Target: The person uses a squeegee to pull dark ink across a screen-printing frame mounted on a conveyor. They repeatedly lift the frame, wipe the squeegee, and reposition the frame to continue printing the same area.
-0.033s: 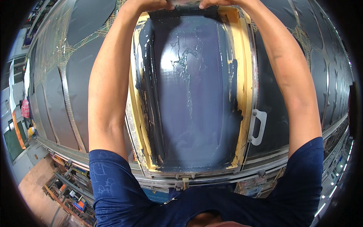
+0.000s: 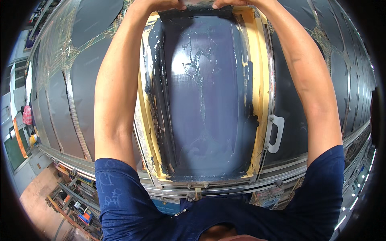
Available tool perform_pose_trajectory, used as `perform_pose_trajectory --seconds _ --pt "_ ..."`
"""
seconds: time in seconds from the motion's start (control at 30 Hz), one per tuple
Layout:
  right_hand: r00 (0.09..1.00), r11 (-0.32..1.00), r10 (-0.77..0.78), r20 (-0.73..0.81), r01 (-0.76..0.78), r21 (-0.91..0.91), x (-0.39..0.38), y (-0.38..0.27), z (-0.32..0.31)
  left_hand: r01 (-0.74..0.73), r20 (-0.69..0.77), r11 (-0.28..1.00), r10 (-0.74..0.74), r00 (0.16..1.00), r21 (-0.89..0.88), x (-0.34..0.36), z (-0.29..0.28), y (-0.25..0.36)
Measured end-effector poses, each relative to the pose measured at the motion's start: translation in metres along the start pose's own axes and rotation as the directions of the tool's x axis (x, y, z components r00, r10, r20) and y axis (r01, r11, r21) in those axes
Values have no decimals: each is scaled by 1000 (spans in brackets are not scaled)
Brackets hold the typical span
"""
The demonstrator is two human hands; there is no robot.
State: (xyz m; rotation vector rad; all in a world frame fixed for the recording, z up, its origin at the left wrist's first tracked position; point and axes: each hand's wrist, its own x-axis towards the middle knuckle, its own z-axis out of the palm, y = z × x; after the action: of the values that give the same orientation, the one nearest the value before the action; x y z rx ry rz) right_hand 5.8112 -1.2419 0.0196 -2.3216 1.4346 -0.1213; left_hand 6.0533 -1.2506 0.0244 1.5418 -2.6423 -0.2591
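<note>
At the far edge of the view, my left hand (image 2: 165, 4) and my right hand (image 2: 230, 3) grip the two ends of a squeegee (image 2: 199, 6). Both thumbs press on its near side; the other fingers are cut off or hidden. The squeegee lies across the far end of a printing screen (image 2: 205, 132) and seems to touch its dark, inky surface. Wet black ink (image 2: 159, 80) is thick along the screen's left side, with shiny streaks down the middle. Yellow tape (image 2: 260, 76) lines the frame's inner edges.
A white handle (image 2: 275, 134) is fixed at the frame's right side. Dark sheets (image 2: 90, 80) cover the long table on both sides. A metal rail (image 2: 225, 192) runs along the near edge. Racks with tools (image 2: 80, 209) stand at the lower left.
</note>
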Motion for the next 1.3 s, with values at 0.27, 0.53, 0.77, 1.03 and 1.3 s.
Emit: perform_pose_trajectory --seconds 0.27,0.53,0.77,1.03,1.3 --pt "995 996 84 -53 -85 -20 -83 -48 41 -30 -13 999 30 999 29 -88 16 34" --pt "999 997 46 -24 -44 68 -276 -172 116 -59 -26 988 56 998 -140 -317 43 114" --pt "995 978 73 64 -84 192 -389 -243 135 -92 -168 985 68 984 -145 -462 54 173" --pt "449 595 799 -400 -680 427 -355 -89 147 -110 -243 985 76 967 -131 -475 69 177" --pt "476 669 743 -471 -500 550 -357 -125 117 -84 -210 976 40 977 -203 -496 48 164"
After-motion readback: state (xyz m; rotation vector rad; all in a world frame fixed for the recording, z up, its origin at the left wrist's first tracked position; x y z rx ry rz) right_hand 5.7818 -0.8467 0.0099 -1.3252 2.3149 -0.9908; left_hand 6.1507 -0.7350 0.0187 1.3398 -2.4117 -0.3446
